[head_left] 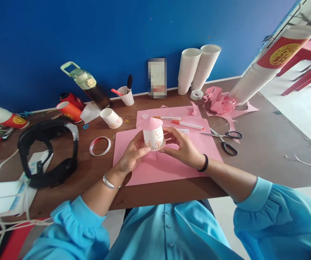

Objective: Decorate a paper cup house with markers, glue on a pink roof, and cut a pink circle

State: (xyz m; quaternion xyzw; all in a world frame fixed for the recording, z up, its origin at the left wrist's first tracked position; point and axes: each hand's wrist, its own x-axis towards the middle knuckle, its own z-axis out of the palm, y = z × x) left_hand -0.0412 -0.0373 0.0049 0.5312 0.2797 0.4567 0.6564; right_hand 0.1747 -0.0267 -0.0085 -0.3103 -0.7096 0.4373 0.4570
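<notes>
Between my two hands is an upside-down white paper cup (152,136) with orange flowers and a square drawn on it. A pink paper cone (152,124) sits on top of it like a roof. My left hand (134,153) grips the cup's left side near the rim, and my right hand (181,146) grips its right side. Under them lie pink paper sheets (144,173). Just behind the cup rest an orange-capped marker (189,125) and another marker (169,118). Scissors (222,136) lie with blades apart to the right of my right hand.
A second drawn-on cup (111,118), a tape roll (100,146) and a black head strap (48,151) lie to the left. A bottle (87,85) and a cup of pens (126,96) stand behind. Cup stacks (189,70), white tape (196,94) and pink scraps (220,103) are at the back right.
</notes>
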